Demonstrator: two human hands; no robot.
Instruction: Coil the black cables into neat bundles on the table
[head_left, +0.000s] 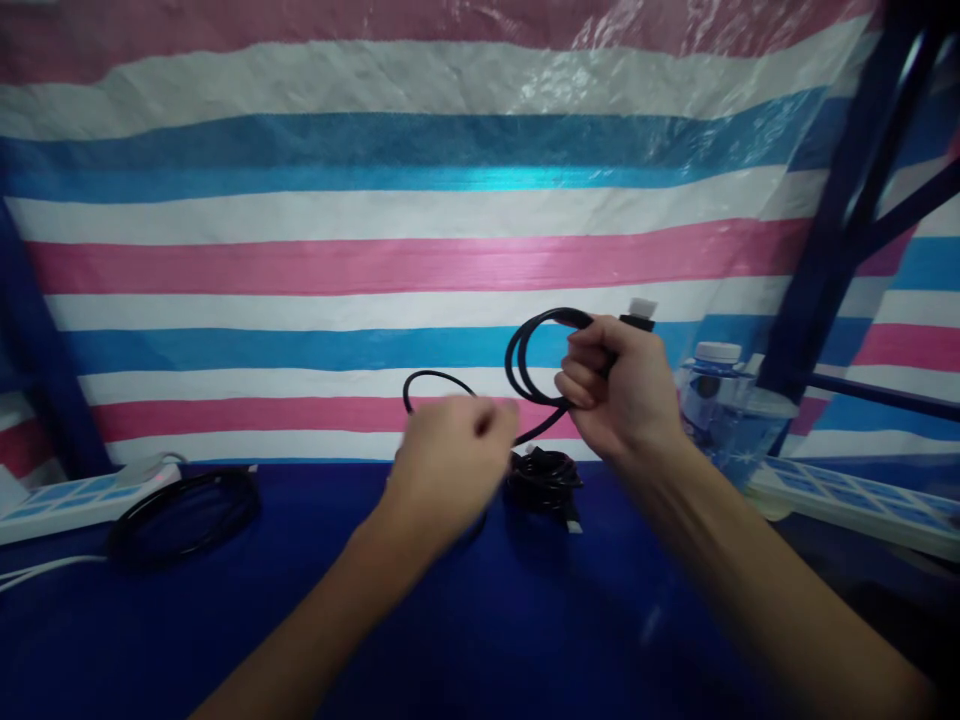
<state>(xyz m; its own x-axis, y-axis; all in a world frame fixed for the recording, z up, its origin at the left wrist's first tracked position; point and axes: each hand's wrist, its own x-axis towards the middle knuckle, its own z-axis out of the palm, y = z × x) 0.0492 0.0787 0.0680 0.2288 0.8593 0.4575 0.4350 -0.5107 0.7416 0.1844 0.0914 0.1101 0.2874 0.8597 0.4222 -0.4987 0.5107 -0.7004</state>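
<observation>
Above the blue table, my right hand (619, 380) is closed around a black cable (514, 365) gathered into loops. A connector with a pale metal end (641, 308) sticks up from the top of that fist. My left hand (454, 455), blurred by motion, is closed on the same cable further along, left of the loops. A slack arc of the cable rises behind it, and part of its run is hidden by the hand. Below and between the hands, a bundled black cable (546, 480) lies on the table, its connector pointing toward me.
On the left lie a coiled black cable (184, 515) and a white power strip (82, 500). At right stand a bottle with a white cap (705, 390) and a clear plastic cup (750, 430), beside another power strip (862, 500). A striped sheet (375, 265) hangs behind the table (300, 560).
</observation>
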